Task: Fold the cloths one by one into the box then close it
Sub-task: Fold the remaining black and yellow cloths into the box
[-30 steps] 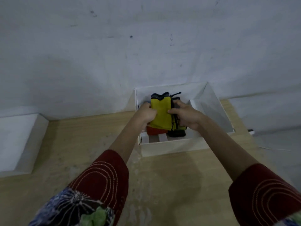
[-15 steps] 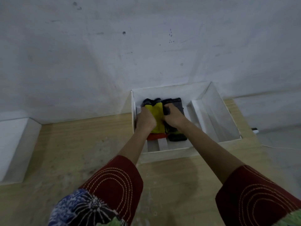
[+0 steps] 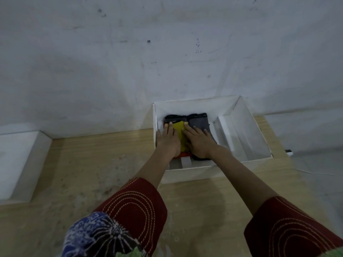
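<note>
White open box [image 3: 204,173] is sitting on a pale wooden table [image 3: 92,164], its far side against a white wall [image 3: 167,52]. Folded cloths are lying stacked in the left part of the box. The left hand [image 3: 168,140] and right hand [image 3: 199,143] are both pressing flat on them, fingers straight. A yellow cloth [image 3: 179,127] is showing between the hands, a grey cloth [image 3: 199,120] under the right hand, and a red cloth [image 3: 183,154] is peeking out toward the box's front wall. Well left of the box, a white boxy piece [image 3: 18,160] is resting on the table.
</note>
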